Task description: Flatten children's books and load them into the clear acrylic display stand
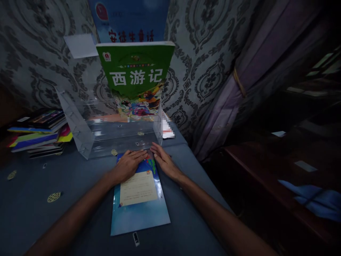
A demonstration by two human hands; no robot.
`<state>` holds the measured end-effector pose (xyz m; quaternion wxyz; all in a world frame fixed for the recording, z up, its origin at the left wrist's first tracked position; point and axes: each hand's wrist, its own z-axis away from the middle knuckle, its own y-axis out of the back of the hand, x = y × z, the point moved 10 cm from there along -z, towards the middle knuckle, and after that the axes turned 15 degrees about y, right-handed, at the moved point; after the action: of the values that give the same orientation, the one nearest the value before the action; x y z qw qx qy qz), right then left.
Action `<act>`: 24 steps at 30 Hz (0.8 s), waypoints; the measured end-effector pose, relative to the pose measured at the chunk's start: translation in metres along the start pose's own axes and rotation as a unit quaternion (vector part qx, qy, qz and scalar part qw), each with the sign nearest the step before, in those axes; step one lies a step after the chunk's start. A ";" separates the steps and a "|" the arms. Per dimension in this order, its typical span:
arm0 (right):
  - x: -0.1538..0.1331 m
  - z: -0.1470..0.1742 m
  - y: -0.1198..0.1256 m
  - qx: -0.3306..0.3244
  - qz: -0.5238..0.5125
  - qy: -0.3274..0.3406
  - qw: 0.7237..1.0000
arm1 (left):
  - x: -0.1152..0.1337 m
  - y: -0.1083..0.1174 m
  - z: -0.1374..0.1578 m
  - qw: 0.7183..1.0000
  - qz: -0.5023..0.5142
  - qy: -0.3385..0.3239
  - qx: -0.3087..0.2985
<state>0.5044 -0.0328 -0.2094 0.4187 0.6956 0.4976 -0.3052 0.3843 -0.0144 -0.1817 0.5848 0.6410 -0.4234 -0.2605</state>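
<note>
The worktop extends beneath the left grip and the right grip. The clear stand is positioned just beyond both grips; its raised sides and ledges presumably keep books upright, covers facing outward. The green book stands there, above and beyond the grips, with the rear book rising behind it. The glossy blue book lies flat on the worktop directly under the left grip, its far end near the stand. The book stack rests beyond and to the left of the left grip. Left grip: released, palm down, fingers extended across the cover, probably to steady it. Right grip: released, fingers extended beside the far right corner, probably to align that edge; contact there cannot be determined.
</note>
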 end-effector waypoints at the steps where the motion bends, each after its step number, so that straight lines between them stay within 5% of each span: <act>1: 0.000 0.000 0.000 0.000 -0.002 -0.001 1.000 | 0.002 -0.001 -0.003 1.000 -0.002 -0.001 -0.004; 12: -0.010 0.001 -0.001 -0.026 0.086 0.036 0.995 | 0.013 0.003 -0.016 1.000 0.015 -0.002 0.009; 24: -0.025 0.006 -0.020 -0.109 0.307 0.072 0.943 | -0.002 0.007 0.001 0.998 0.009 0.044 0.034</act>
<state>0.4772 -0.0465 -0.1965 0.5280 0.7850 0.3194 -0.0550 0.3804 -0.0129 -0.1757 0.5829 0.6674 -0.4121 -0.2123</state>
